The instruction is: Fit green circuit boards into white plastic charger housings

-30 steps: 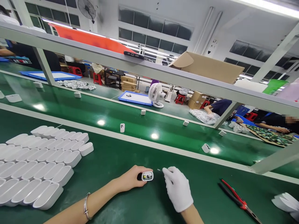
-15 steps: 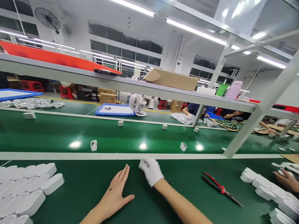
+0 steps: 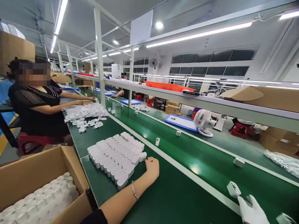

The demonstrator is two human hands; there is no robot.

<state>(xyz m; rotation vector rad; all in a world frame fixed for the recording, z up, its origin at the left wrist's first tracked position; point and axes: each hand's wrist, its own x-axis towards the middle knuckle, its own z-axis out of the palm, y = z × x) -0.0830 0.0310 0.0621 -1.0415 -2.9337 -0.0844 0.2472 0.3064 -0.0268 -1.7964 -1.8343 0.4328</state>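
My left hand (image 3: 151,166) rests on the green table, its back towards me and its fingers curled out of sight. It lies against the near right corner of a block of white oval casings (image 3: 116,154) standing in rows. My gloved right hand (image 3: 251,212) is at the bottom right with its fingers spread, over the white strip at the belt's edge. A small white casing (image 3: 233,189) with an open end stands on the belt just beyond its fingertips. I cannot tell whether they touch.
A cardboard box (image 3: 70,163) of white casings stands at the lower left. A seated person in black (image 3: 35,102) works at a pile of white parts (image 3: 85,112). Single casings ride the green belt (image 3: 187,155). Beyond are a white fan (image 3: 202,121), a blue tray (image 3: 181,122) and an overhead shelf (image 3: 210,104).
The view has swung far left. My right hand went from the table's middle out to the belt's edge. My left hand, flat before, is now curled beside the casing block.
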